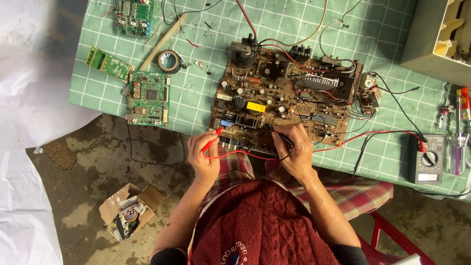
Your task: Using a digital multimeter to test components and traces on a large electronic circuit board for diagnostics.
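Desk (pixel 196 100): covered by a green cloth with a white grid.
Middle of desk: large brown circuit board (pixel 287 98), at the near edge.
Left of desk: green circuit board (pixel 148 98), a smaller green board (pixel 109 64) beside it, another green board (pixel 135 17) at the far edge, roll of black tape (pixel 169 61).
Right of desk: grey multimeter (pixel 429 158), screwdriver (pixel 460 142), beige casing (pixel 436 37).
Floor (pixel 88 172): stained concrete, carrying an open cardboard box (pixel 130 210).

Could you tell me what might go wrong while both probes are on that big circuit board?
The red probe and black probe sit among crowded parts on the brown circuit board; a slip could bridge contacts. The board overhangs the table edge and might tip. The red lead could drag the multimeter.
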